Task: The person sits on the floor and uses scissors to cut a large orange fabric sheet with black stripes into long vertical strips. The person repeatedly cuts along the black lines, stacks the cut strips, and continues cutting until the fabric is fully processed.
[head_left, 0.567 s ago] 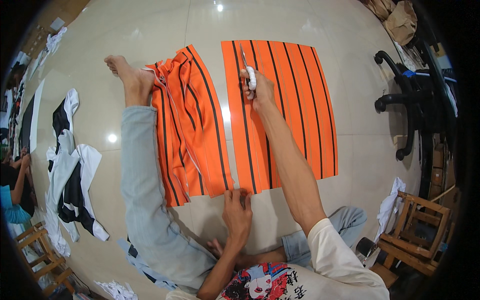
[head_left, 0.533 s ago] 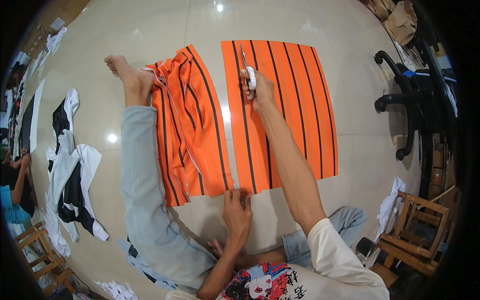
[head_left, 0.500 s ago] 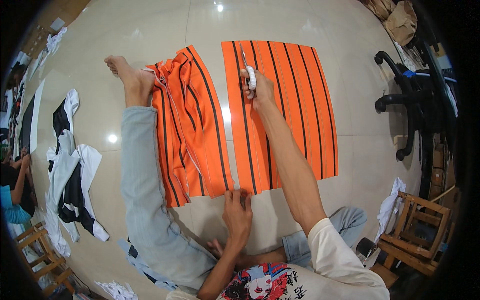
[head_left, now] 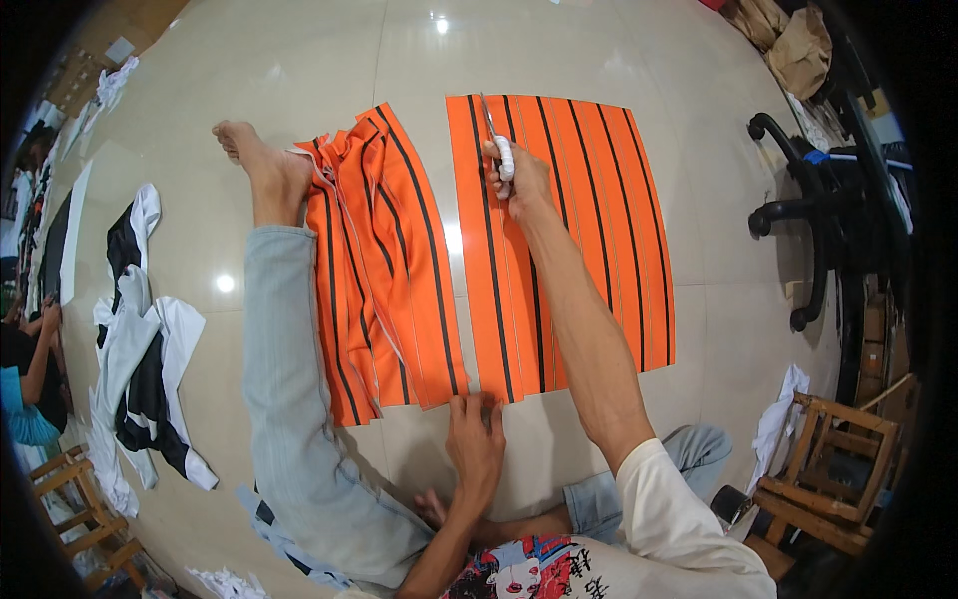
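A flat orange cloth (head_left: 589, 250) with black stripes and thin pale lines lies on the floor in front of me. My right hand (head_left: 519, 182) is wrapped round scissors (head_left: 506, 158) with white-wrapped handles, their blades pointing away from me over the cloth's far left part. Whether the blades are parted is too small to tell. At the near left corner of this cloth, my left hand (head_left: 473, 444) rests with fingers stretched out and fingertips at the edge. Left of it, a bunched pile of the same orange striped cloth (head_left: 399, 299) lies beside my outstretched leg.
Black and white cloth pieces (head_left: 150, 339) lie on the floor to the left. A wheeled black chair base (head_left: 813, 200) stands at the right, a wooden stool (head_left: 838, 459) at the near right. Another person's arm (head_left: 40, 364) shows at the far left edge.
The cloths and floor sit slightly lower in the picture. Both hands keep about the same places on the cloth, and the scissors remain in the right one.
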Available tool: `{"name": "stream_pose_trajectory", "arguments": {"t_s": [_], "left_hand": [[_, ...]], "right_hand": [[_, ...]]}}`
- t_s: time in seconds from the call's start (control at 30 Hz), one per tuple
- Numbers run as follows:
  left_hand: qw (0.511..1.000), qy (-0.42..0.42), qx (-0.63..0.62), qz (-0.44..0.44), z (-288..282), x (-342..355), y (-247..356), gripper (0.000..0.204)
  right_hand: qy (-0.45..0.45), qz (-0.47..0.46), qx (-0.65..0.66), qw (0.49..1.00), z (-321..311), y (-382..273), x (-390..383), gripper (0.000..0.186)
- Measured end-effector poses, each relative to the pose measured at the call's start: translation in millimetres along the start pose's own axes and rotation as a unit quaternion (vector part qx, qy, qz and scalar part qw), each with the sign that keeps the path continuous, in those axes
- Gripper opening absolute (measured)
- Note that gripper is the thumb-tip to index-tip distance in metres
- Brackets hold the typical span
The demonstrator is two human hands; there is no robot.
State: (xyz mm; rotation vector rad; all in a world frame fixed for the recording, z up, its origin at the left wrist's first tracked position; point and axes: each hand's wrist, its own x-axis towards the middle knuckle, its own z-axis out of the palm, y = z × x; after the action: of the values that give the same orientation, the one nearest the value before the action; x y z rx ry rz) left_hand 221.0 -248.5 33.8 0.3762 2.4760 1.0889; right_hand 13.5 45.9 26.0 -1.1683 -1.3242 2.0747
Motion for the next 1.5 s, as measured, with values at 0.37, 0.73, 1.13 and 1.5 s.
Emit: {"name": "stream_pose_trajectory", "arguments": {"t_s": [0.37, 0.73, 1.13, 1.5], "left_hand": [[0.999, -0.015, -0.004, -0.030, -2.8, -1.2, 5.7, 0.017], [1.000, 0.008, -0.016, -0.004, 4.8, 0.0, -8.7, 0.019], [0.990, 0.073, 0.116, 0.023, -8.2, 1.7, -24.0, 0.050], [0.983, 0.174, 0.037, 0.050, -24.7, -8.8, -21.1, 0.051]], "right_hand": [[0.002, 0.006, -0.002, 1.000, 7.7, -6.0, 13.2, 0.038], [-0.003, -0.319, -0.294, 0.901, -1.2, 18.2, -37.3, 0.048], [-0.030, -0.475, -0.380, 0.793, 96.2, 78.6, -5.0, 0.055], [-0.095, -0.406, -0.265, 0.869, 122.0, 75.0, -85.8, 0.052]]}}
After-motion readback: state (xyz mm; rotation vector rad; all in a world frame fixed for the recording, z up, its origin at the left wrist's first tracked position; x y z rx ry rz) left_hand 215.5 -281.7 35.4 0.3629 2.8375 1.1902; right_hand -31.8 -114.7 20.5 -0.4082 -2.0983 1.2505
